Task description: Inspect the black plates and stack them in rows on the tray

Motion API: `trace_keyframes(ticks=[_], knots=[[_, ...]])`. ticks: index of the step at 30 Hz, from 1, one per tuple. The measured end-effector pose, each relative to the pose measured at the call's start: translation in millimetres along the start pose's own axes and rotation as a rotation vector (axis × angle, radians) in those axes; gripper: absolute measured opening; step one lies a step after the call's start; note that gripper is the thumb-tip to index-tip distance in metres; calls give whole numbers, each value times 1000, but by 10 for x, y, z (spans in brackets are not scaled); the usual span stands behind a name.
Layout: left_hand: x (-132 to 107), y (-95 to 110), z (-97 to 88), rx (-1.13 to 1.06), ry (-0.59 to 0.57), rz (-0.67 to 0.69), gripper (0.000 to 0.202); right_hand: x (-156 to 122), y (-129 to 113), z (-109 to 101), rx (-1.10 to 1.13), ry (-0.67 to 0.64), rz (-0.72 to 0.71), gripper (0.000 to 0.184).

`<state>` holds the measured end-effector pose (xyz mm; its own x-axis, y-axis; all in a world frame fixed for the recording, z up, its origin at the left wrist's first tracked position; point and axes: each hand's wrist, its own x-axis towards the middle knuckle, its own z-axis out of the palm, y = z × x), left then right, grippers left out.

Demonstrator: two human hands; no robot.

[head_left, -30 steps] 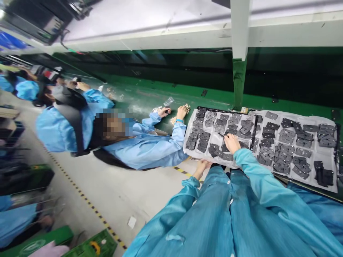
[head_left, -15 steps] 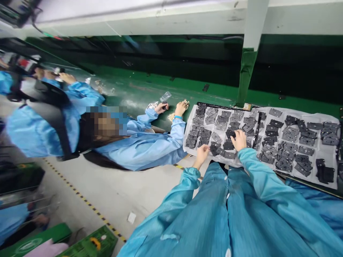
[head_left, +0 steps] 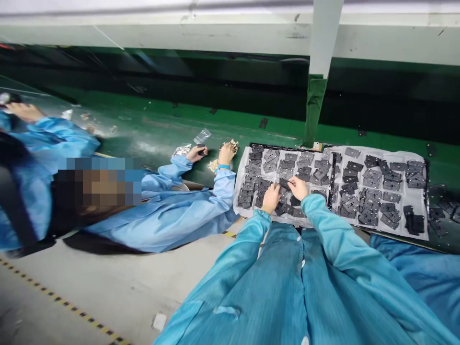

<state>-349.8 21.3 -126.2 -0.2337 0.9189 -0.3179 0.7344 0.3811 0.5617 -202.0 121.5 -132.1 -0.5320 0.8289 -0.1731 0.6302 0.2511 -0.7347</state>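
Note:
Over the left tray (head_left: 241, 207), my two hands meet at a small flat black plate (head_left: 285, 183). My right hand (head_left: 299, 188) pinches its right end between thumb and fingers. At its other end, the closed fingertips of my left hand (head_left: 270, 198) appear to grip it too, though the contact is small in view. Many similar black plates (head_left: 251, 186) lie in the tray's white compartments below and around my hands.
A second tray (head_left: 434, 225) of black plates adjoins on the right, with loose plates (head_left: 440, 223) beyond it. To the left, a co-worker's hands (head_left: 226, 155) are over small gold-coloured parts (head_left: 213, 166). A green-wrapped post (head_left: 314, 110) rises behind the trays.
My right hand has lifted a black plate from the tray and moved left with it. My left hand has come up to meet it. The view has shifted to the right.

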Motion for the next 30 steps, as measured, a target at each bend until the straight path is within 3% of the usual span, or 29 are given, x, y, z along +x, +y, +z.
trace_keyframes(ticks=[3,5,8,11,14,19,22,25,30], knots=[[-63,-13,-40,84,12,2,32,133,-55,-70,-19,5,-29,14],[-90,-12,-81,123,29,8,26,143,83,-325,-72,49,-27,22],[-54,19,-110,145,49,41,29,79,475,-850,-195,99,9,45],[68,90,-78,139,39,98,39,33,795,-1221,-314,17,-9,53],[195,159,-30,143,10,134,44,36,894,-1327,-399,-73,-44,48],[247,154,-28,178,-28,148,38,21,801,-1315,-452,-93,-74,42],[198,107,-62,202,-41,141,36,-17,642,-1201,-437,-98,-101,44],[138,59,-87,229,-47,134,29,-21,403,-896,-398,-140,-169,43],[45,-19,-110,245,-40,130,22,26,-23,-215,-352,-152,-215,41]])
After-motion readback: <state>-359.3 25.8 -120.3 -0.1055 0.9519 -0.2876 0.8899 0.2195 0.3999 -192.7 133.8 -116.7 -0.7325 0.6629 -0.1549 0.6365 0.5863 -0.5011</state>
